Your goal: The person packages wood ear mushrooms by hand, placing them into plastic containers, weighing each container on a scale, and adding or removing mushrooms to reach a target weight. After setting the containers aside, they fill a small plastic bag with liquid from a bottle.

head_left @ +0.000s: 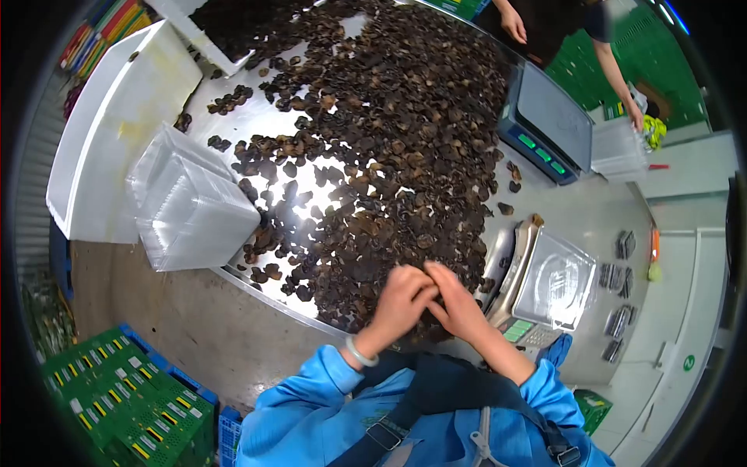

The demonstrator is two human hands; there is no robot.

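A broad heap of dark brown, curled pieces that look like wood ear mushrooms [405, 156] covers the metal table. At its near edge my left hand [401, 300], with a pale bangle at the wrist, has its fingers curled and drawn together. My right hand [457, 302] meets it fingertip to fingertip, also closed. Whatever lies between the fingers is too small or hidden to make out. To the right of my hands, a weighing scale [529, 333] carries a clear plastic tray [556, 280].
Stacked clear trays [194, 206] and a white foam box [117, 132] stand at left. A blue scale [545, 121] is at the far right, near another person's hand [634, 117] at more trays [618, 148]. Green crates [132, 397] sit lower left; small dark packs [618, 319] lie right.
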